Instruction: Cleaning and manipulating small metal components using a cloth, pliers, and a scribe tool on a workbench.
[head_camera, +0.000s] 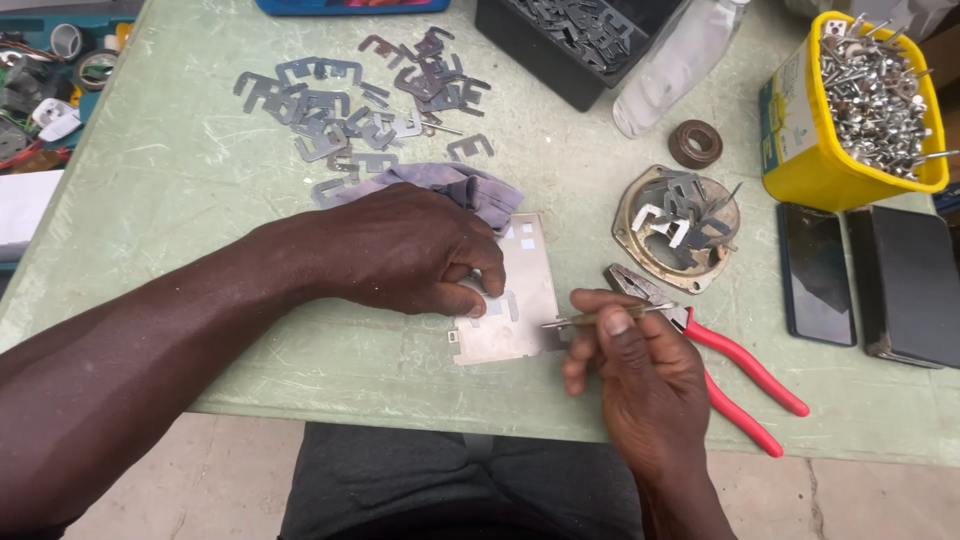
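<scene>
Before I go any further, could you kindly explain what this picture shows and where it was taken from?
There is no machine here: a person works with two bare hands, and one camera worn on the head looks down at a pale green table. The left hand presses down on a flat metal plate with small cut-outs. The right hand holds a thin metal tool whose tip reaches the plate's edge. Beside it lie red-handled pliers. Farther back are a scatter of flat metal pieces, a grey cloth, a round metal dish of parts, a yellow tub of screws and two dark phones.
</scene>
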